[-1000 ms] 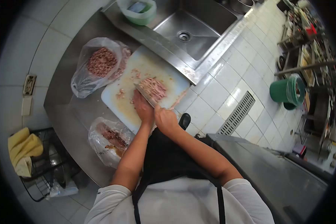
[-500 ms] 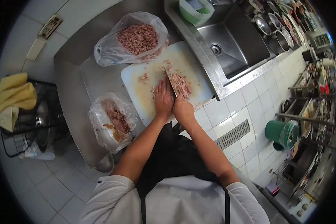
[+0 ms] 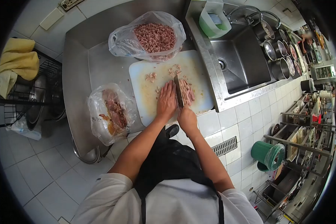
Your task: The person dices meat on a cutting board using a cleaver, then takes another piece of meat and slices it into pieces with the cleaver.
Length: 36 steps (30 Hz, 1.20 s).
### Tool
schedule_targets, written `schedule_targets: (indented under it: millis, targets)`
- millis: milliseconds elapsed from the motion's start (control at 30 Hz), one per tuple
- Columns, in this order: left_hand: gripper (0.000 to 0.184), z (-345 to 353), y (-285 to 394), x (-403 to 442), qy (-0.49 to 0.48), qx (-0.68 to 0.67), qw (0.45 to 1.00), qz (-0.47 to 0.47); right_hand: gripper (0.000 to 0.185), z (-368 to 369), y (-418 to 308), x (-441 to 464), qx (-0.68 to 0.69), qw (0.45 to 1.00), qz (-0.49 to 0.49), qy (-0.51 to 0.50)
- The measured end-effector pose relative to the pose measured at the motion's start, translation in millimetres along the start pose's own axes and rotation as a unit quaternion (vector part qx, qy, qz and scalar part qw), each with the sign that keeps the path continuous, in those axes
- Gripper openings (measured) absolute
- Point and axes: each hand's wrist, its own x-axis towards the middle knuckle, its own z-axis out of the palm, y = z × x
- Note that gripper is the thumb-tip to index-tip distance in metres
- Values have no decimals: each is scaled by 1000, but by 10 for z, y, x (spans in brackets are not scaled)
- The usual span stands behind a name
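My right hand (image 3: 187, 118) is closed around the handle of a knife (image 3: 179, 91). The blade points away from me over a white cutting board (image 3: 143, 106). Along the blade's right side lies a pile of sliced pinkish meat (image 3: 187, 92). My left hand (image 3: 167, 100) lies palm down on the board, just left of the blade, with fingers stretched out; whether meat is beneath it is hidden. Small chopped bits (image 3: 174, 70) sit beyond the knife tip, and another little heap (image 3: 151, 77) is to the left.
Behind the board stands a clear bag of chopped meat (image 3: 155, 37). Another plastic bag with larger meat pieces (image 3: 115, 112) rests at left on the steel counter (image 3: 104, 71). On the right are a sink (image 3: 240, 56), a green-white container (image 3: 214, 24) and several metal pots (image 3: 280, 69).
The camera view has shifted, so the counter and sink appear moved. The knife remains beside my left fingers, now looking more upright in the view. Both hands keep much the same pose.
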Motion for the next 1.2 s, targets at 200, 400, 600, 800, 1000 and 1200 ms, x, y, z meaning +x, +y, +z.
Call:
schedule_targets:
  millis: [200,400,600,800,1000,1200]
  targets:
    - [53,-110,-52,-44,52,-145,988,-8,16,-470,55,-433,-40,996,1,-77]
    - [54,-159,-158,-108,-10,-56,998,11,17,-641,-154,-369,-13,1000,3,-26]
    - [56,-117,-118,-120,-11,-11,999,41,17,-259,-198,-204,-8,1000,-3,-7]
    - [55,-102,-102,-98,-12,-6,999,39,13,-165,-231,-158,-37,999,12,-22]
    - [54,-85,-102,-82,-5,-13,999,45,18,-191,-188,-84,-10,999,19,-41]
    - [54,-106,-108,-83,-10,-14,999,43,17,136,-88,188,12,1000,7,1]
